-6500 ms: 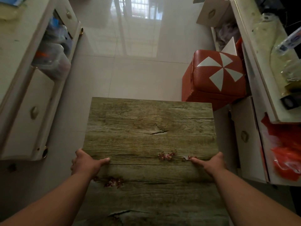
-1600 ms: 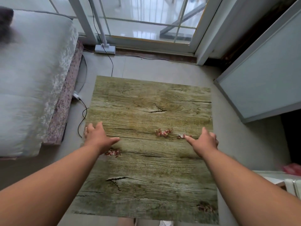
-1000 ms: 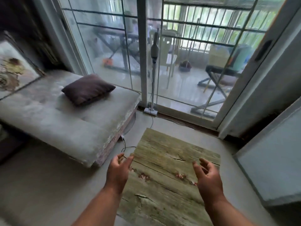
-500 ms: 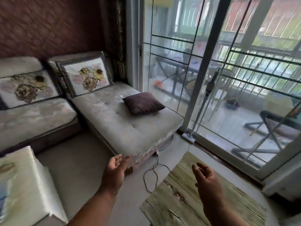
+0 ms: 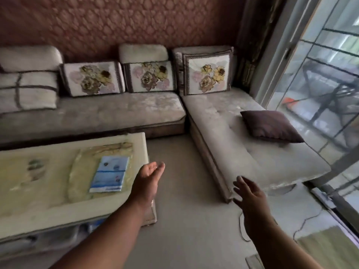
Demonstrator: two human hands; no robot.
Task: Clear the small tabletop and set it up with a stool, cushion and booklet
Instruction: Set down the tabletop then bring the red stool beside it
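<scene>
Coffee table (image 5: 48, 199): at your left, a pale low table with a yellowish patterned top; its near right corner sits just under your left forearm.
Booklet (image 5: 109, 174): a blue and white booklet lies flat on the coffee table, toward its right end, just left of your left hand and apart from it.
Sofa (image 5: 97, 111): a grey sectional runs along the patterned red wall behind the table, with three floral cushions (image 5: 148, 76) propped upright against its back.
Left hand (image 5: 148, 178): you hold it out over the table's right edge, palm turned inward, fingers straight and close together; it grips nothing.
Floor (image 5: 184, 220): bare grey floor shows between your two arms.
Right hand (image 5: 250, 193): you hold it out in front of the chaise's near corner, fingers spread and relaxed, holding nothing; whether it touches the chaise you cannot tell.
Chaise (image 5: 242, 152): the sofa's right section runs toward you beside the glass door.
Dark cushion (image 5: 271, 126): a plain brown-purple cushion lies flat on the chaise, on the side by the glass, well apart from both hands.
Cable (image 5: 303, 224): a thin dark cable trails on the floor at your right.
Small tabletop (image 5: 330, 247): only a greenish wood-grain corner shows at the lower right edge, beside your right forearm.
</scene>
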